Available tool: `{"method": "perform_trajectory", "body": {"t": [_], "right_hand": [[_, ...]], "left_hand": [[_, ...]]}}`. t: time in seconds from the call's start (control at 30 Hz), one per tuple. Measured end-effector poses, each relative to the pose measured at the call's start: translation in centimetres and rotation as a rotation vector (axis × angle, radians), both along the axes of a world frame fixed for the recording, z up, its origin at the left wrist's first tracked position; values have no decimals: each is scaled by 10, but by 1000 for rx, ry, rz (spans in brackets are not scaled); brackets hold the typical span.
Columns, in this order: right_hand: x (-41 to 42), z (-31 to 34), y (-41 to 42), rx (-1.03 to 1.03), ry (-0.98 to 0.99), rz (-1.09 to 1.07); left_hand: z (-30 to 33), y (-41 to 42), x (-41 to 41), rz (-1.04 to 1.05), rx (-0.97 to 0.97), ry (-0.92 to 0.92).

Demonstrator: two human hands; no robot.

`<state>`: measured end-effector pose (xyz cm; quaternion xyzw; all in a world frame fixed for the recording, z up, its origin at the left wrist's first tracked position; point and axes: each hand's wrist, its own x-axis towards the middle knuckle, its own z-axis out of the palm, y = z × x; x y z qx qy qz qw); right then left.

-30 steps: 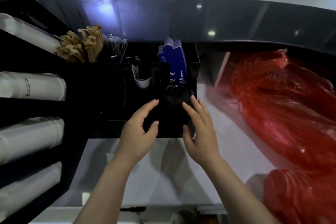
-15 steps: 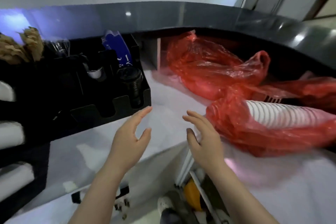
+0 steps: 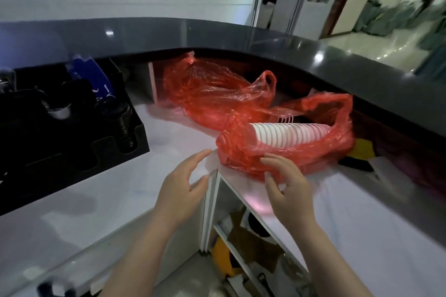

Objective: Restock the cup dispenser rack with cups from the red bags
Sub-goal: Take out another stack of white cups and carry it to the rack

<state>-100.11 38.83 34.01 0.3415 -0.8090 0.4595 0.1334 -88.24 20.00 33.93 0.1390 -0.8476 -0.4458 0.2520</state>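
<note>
Both your hands have come away from the black organizer and swung right; your view has turned with them, so the red bags now sit in front of you where a moment ago the organizer filled the middle. Your left hand hovers over the white counter near its inner corner, fingers spread and relaxed, gripping nothing. Your right hand reaches the near red bag, fingers loosely spread; its fingertips look to be touching or just short of the plastic, no pinch yet. That bag lies on its side on the right run of the counter, close to the front edge, mouth open toward the right; a nested sleeve of white cups shows through the opening, lying horizontal. A second row of white rims peeks just behind it, too hidden to count. The far red bag slumps further back, under the dark upper ledge; it looks mostly collapsed, contents not readable. The organizer at the counter's left holds a stack of black lids in its near right slot and blue sleeves behind. The cup dispenser rack itself is out of view here. Judgement: restocking is partway at best; cups remain bagged, and this sleeve has yet to be pulled out and carried left.
</note>
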Motion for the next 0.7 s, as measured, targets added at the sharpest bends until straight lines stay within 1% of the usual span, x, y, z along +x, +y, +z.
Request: {"method": "perform_trajectory", "body": {"t": [0.2, 0.3, 0.4, 0.47, 0.5, 0.6, 0.67, 0.7], "right_hand": [[-55, 25, 19, -25, 123, -66], [-97, 35, 30, 35, 231, -117], [-151, 43, 47, 241, 387, -209], [-188, 45, 62, 406, 462, -224], [-204, 46, 69, 497, 454, -213], [-240, 44, 87, 732, 330, -129], [-252, 38, 95, 810, 263, -84], [-256, 35, 97, 817, 247, -74]], "left_hand": [[16, 8, -43, -4, -28, 64], [23, 7, -65, 1, -44, 69], [31, 3, -91, 21, -70, 88], [37, 3, -110, 35, -95, 99], [39, 4, -120, 37, -102, 112], [43, 11, -148, 16, -173, 152], [41, 18, -166, -22, -211, 149], [39, 22, -174, -34, -211, 129]]}}
